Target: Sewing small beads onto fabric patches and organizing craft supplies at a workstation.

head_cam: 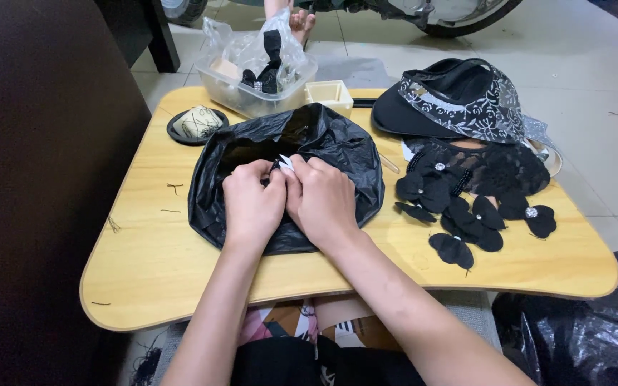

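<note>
Both forearms rise from the bottom of the frame to 2 hands pressed together over a black plastic bag at centre.

Left hand [252,204] and right hand [323,201] touch at the fingertips and pinch 1 small white piece [285,162] between them, just above the black plastic bag [337,154], which lies crumpled on the pale wooden lap table [144,264]. At right of centre, black fabric flowers [466,218] with tiny shiny centres lie scattered beside black lace; a black visor cap [452,100] with silver patterned trim sits at upper right. At upper centre stands a clear plastic tub [252,96] with black bits inside, a small cream box [329,93] just beside it, and a spool of thread on a black dish [196,123] at upper left.
</note>
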